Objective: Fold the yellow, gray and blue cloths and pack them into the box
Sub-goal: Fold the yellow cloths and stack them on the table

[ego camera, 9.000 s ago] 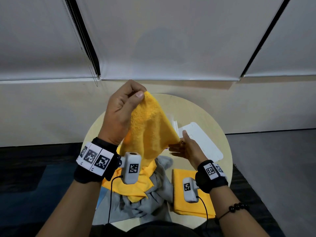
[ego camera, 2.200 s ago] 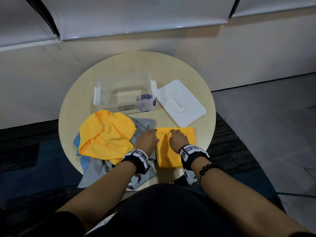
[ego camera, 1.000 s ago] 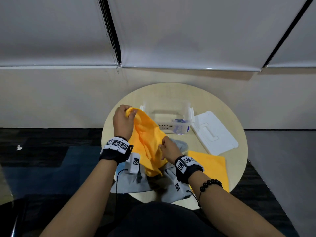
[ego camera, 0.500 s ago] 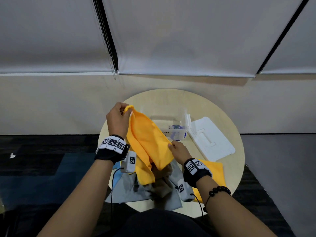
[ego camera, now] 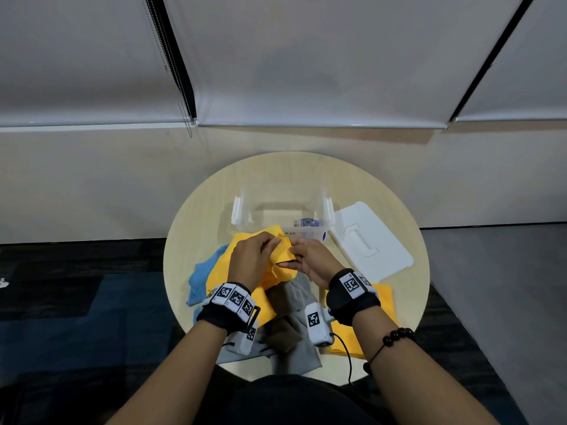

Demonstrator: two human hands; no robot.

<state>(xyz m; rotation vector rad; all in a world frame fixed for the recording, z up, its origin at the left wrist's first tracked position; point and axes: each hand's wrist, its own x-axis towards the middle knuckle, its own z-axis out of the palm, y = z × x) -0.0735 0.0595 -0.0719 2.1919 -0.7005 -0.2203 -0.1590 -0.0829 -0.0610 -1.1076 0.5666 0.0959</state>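
Head view: a folded yellow cloth [ego camera: 385,302] lies at the table's [ego camera: 306,173] near right edge. The box [ego camera: 245,210] has no cloth in it yet. The left hand [ego camera: 251,259] and right hand [ego camera: 313,259] pinch a crumpled yellow cloth [ego camera: 282,260] just before the box, above the unfolded gray cloth [ego camera: 300,348] and blue cloth [ego camera: 201,277].

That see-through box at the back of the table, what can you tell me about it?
The box is a clear plastic tub, open-topped, with a white clip on each short end. It stands upright on the far half of the round table and looks empty. Its front wall bears a label, only "AGE" showing, and a round blue sticker. A corner of the yellow cloth covers the label's start. Its white lid lies flat beside it, to the right.
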